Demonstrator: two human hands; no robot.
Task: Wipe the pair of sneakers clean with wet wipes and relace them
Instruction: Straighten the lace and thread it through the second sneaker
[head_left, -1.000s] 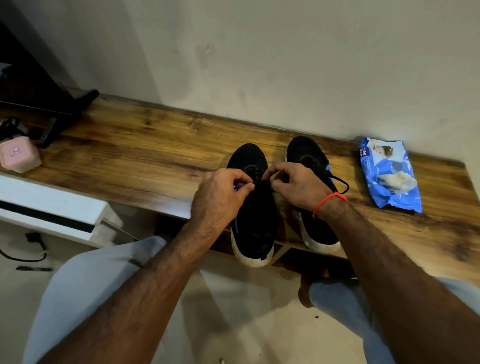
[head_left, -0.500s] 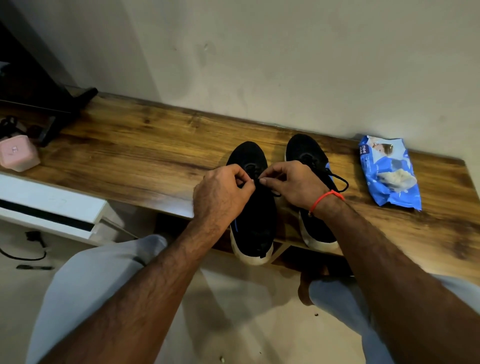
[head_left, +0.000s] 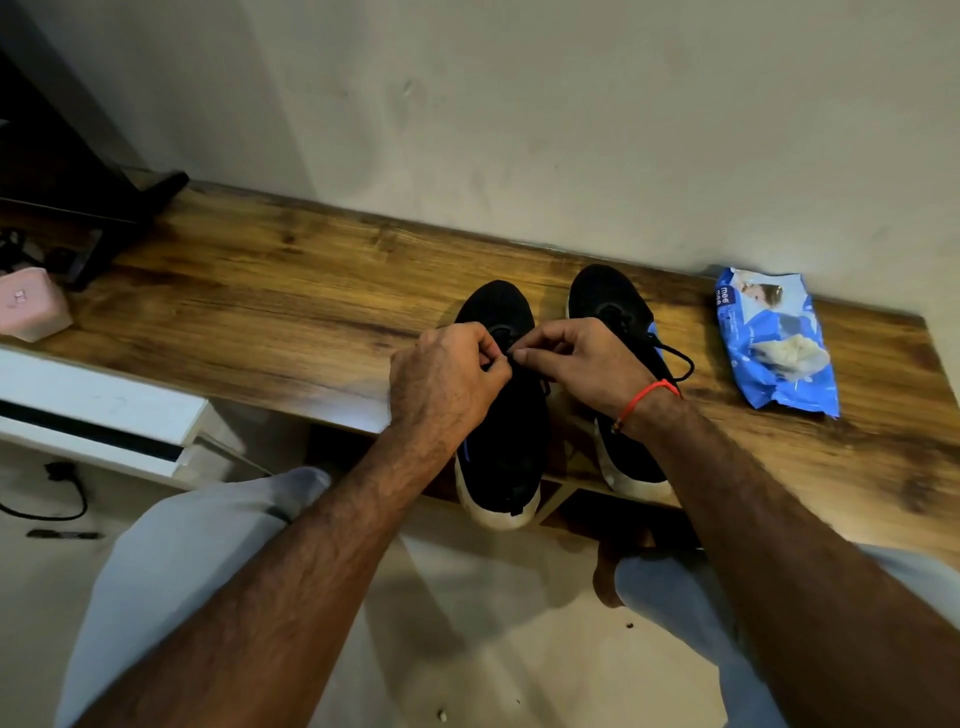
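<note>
Two black sneakers with white soles stand side by side on the wooden shelf (head_left: 260, 312), toes toward the wall. Over the left sneaker (head_left: 506, 452), my left hand (head_left: 441, 384) and my right hand (head_left: 576, 358) meet above its lacing area, and each pinches its black lace; the lace between the fingers is mostly hidden. The right sneaker (head_left: 608, 296) sits beside it, partly behind my right wrist, with a black lace loop (head_left: 680, 361) sticking out to its right. A blue pack of wet wipes (head_left: 774, 338) lies flat to the right.
A pink box (head_left: 28, 309) and a dark stand foot (head_left: 124, 208) occupy the shelf's left end. The wall runs close behind the shoes. A white unit (head_left: 98, 405) sits lower left, with a cable on the floor. My knees are below the shelf edge.
Both hands have drawn slightly closer together over the left sneaker's laces, fingers working. The shoes and the wipes pack have not moved.
</note>
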